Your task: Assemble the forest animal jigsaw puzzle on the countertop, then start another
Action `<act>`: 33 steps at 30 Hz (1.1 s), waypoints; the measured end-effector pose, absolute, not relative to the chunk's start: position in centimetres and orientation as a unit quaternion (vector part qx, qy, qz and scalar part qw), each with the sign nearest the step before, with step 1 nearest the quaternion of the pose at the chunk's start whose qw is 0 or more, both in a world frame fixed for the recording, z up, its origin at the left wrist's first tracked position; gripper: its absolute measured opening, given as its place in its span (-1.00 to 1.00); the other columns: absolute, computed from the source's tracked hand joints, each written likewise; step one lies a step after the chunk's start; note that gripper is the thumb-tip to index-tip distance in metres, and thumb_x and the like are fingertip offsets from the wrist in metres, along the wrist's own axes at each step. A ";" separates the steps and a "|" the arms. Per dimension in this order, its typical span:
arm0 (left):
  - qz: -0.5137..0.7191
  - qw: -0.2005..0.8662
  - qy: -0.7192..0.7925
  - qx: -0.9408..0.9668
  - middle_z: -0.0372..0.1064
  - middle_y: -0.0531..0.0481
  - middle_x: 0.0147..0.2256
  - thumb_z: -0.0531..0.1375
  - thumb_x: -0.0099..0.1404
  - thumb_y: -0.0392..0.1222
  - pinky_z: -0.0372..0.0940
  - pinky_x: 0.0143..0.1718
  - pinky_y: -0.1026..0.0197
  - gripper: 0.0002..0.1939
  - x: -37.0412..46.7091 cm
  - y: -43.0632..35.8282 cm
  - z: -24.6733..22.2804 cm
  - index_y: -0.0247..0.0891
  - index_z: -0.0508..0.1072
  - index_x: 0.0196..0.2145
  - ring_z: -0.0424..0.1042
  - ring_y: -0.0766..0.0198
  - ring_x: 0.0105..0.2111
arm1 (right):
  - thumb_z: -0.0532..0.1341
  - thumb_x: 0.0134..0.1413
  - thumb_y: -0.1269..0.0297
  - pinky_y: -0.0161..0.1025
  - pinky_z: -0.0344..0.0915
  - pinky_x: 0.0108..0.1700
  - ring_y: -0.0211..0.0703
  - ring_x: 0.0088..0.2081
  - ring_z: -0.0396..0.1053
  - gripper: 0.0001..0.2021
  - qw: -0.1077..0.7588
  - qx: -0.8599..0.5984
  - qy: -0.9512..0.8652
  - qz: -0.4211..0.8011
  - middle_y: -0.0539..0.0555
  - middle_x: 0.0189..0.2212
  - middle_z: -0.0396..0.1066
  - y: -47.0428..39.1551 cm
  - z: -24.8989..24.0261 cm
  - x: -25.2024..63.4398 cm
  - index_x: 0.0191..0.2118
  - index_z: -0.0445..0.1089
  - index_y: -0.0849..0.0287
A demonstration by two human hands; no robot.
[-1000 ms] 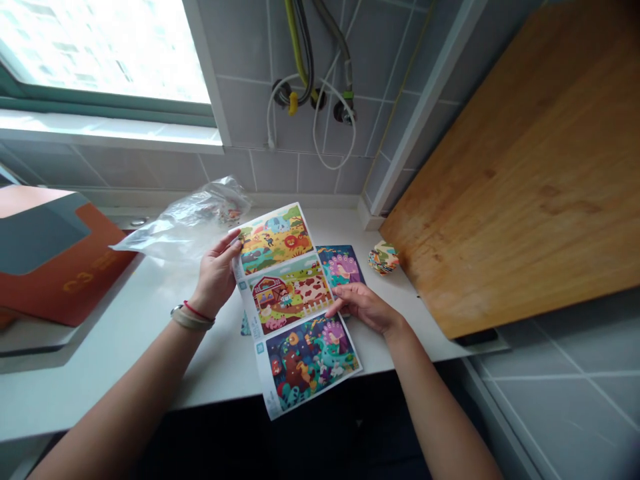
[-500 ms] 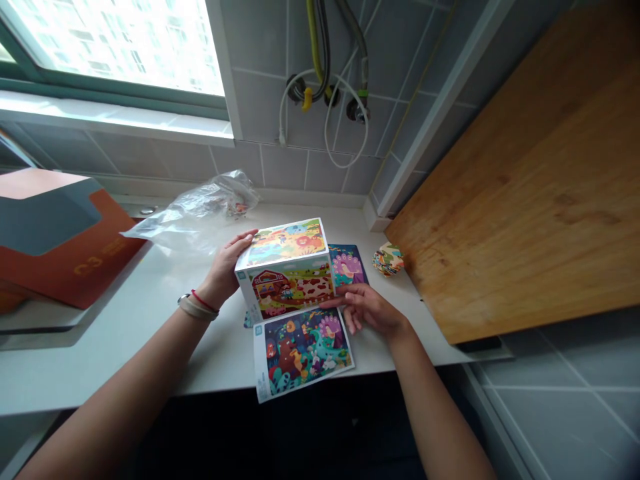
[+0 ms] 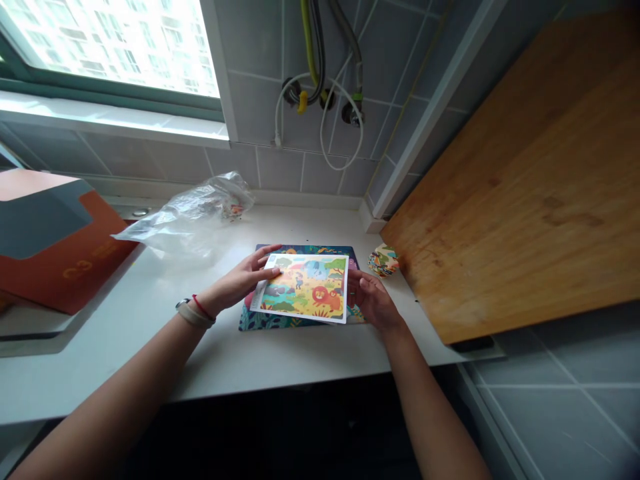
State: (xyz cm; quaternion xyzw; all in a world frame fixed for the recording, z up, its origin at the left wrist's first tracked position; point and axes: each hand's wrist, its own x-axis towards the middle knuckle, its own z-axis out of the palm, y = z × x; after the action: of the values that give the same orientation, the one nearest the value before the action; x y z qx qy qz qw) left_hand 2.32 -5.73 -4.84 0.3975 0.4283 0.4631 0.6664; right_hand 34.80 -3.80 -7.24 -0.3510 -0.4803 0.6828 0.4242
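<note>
A folded picture leaflet [image 3: 300,290], with lions and other animals on its upper face, lies tilted slightly over a dark, colourful picture board [image 3: 280,323]. My left hand [image 3: 245,277] grips the leaflet's left edge, thumb on top and some fingers along the far edge. At the right edge is my right hand [image 3: 373,300], its fingers curled around the side and partly hidden behind the paper. Most of the board is covered by the leaflet. Right of the board sits a small stack of multicoloured pieces [image 3: 384,260]; their exact kind is unclear.
A clear plastic bag [image 3: 195,210] with small bits inside lies at the back left of the white counter [image 3: 235,363]. An orange and grey box [image 3: 55,240] stands far left. A wooden panel [image 3: 530,193] leans at the right. Hoses and a white cable [image 3: 345,163] hang on the tiled wall.
The leaflet, spread in several panels before, is now folded into one flat rectangle and lowered over the board. My right hand has moved from its lower panels to its right edge.
</note>
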 end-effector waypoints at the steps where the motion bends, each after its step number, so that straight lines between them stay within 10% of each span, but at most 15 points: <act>1: 0.462 0.675 0.429 0.383 0.51 -0.29 0.14 0.49 0.20 -0.22 0.63 -0.13 0.08 -0.22 2.4 -5.7 -5.0 -0.12 0.38 0.33 0.64 -0.08 -0.03 | 0.45 -0.06 -0.16 -0.23 0.29 -0.41 -0.16 -0.41 0.39 -0.46 0.426 -0.356 -0.485 0.676 0.14 -0.19 0.60 -3.8 -7.2 34.8 -0.03 0.60 0.08; 15: 0.555 0.634 0.405 0.354 0.66 -0.17 -0.24 0.52 0.15 -0.21 0.64 -0.26 -0.06 -0.11 2.5 -5.2 -5.8 -0.21 0.29 0.36 0.69 -0.06 -0.26 | 0.49 -0.04 -0.15 -0.13 0.44 -0.08 -0.04 -0.14 0.48 -0.45 0.405 -0.412 -0.582 0.573 0.16 -0.11 0.56 -3.4 -7.7 33.2 -0.03 0.53 0.12; 33: 0.597 0.533 0.424 0.423 0.43 -0.30 0.23 0.39 0.32 0.07 0.49 0.11 -0.05 -0.35 4.0 -5.8 -6.0 -0.19 0.34 0.25 0.59 -0.02 0.05 | 0.49 -0.01 -0.05 -0.11 0.53 -0.17 -0.03 -0.17 0.51 -0.42 0.418 -0.455 -0.599 0.509 0.19 -0.02 0.54 -3.0 -9.3 33.0 0.10 0.51 0.09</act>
State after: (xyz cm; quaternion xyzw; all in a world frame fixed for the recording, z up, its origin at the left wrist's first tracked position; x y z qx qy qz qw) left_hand 3.96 -5.76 -6.04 0.4231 0.4241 0.5974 0.5331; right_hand 32.99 -2.99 -9.27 -0.4546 -0.5994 0.5094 0.4178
